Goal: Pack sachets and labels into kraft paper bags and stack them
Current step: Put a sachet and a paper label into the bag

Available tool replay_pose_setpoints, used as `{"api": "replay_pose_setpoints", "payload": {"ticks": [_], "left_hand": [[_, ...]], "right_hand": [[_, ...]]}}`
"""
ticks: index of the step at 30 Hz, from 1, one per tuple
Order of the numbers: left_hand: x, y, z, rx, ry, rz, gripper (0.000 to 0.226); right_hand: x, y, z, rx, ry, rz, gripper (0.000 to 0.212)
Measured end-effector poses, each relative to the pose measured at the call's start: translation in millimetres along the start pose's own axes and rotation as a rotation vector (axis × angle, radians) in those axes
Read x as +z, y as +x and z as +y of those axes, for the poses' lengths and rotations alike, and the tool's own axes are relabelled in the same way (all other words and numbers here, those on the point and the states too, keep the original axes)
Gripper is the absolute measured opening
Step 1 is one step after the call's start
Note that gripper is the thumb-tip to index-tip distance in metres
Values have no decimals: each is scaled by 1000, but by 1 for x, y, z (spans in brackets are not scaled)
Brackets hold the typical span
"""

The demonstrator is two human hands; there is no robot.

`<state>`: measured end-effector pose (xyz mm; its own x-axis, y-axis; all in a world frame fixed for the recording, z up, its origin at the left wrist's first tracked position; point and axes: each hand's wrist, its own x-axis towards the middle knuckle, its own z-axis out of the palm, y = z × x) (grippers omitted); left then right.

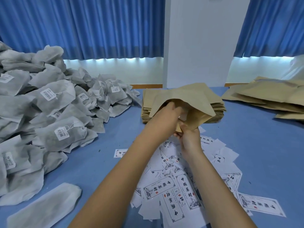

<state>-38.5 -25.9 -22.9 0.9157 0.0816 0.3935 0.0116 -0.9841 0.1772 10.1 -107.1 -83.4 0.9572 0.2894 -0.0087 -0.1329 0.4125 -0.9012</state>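
An open kraft paper bag (194, 97) is held up over the table centre, its mouth facing me. My left hand (167, 112) reaches into that mouth, and its fingertips are hidden inside the bag. Just below, my right hand (189, 137) pinches the lower edge of the bag's mouth. Behind the bag lies a flat stack of empty kraft bags (148, 111). A big heap of grey sachets with barcode tags (54, 102) fills the left side. White printed labels (177, 186) lie scattered under my forearms.
Another pile of kraft bags (269, 94) lies at the far right on the blue table (256, 135). One loose sachet (46, 204) sits near the front left edge. A white pillar and blue curtains stand behind the table.
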Motion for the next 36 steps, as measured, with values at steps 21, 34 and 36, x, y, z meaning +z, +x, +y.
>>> {"api": "replay_pose_setpoints", "payload": {"ticks": [21, 34, 36], "left_hand": [[16, 17, 22, -296, 332, 130, 22], [19, 38, 4, -269, 202, 46, 15], [21, 28, 10, -222, 252, 16, 13]], "right_hand": [[2, -5, 2, 118, 122, -68, 26], [5, -8, 4, 198, 109, -121, 23], [2, -5, 2, 245, 157, -93, 29]]}}
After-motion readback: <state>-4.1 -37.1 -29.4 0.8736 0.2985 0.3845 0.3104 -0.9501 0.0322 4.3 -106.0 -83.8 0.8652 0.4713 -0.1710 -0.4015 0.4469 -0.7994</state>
